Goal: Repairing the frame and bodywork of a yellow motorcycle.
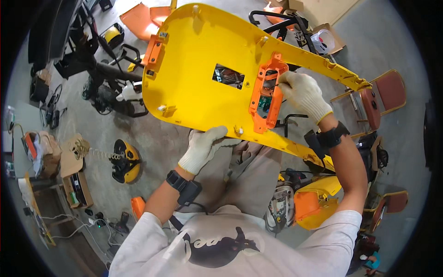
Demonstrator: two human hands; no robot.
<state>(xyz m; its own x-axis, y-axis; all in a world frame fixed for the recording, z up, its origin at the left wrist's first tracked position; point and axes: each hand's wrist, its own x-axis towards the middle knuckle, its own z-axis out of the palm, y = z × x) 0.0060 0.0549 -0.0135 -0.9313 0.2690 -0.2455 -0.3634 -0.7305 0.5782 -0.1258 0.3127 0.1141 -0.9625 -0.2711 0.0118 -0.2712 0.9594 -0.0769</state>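
A large yellow plastic cover panel (pixel 203 51) is held up in front of me, inner side facing me, with a rectangular cut-out near its middle. My left hand (pixel 203 148), in a white knit glove, grips the panel's lower edge. My right hand (pixel 302 94), also gloved, has its fingers at the top of an orange bracket (pixel 266 92) mounted on the panel. A smaller orange bracket (pixel 153 51) sits at the panel's left edge. Both wrists wear black straps.
A yellow and orange machine body (pixel 314 198) lies on the concrete floor by my right leg. A yellow round part (pixel 125 160) with a coiled spring lies at left. Red chairs (pixel 385 94) stand at right, black frames and boxes beyond the panel.
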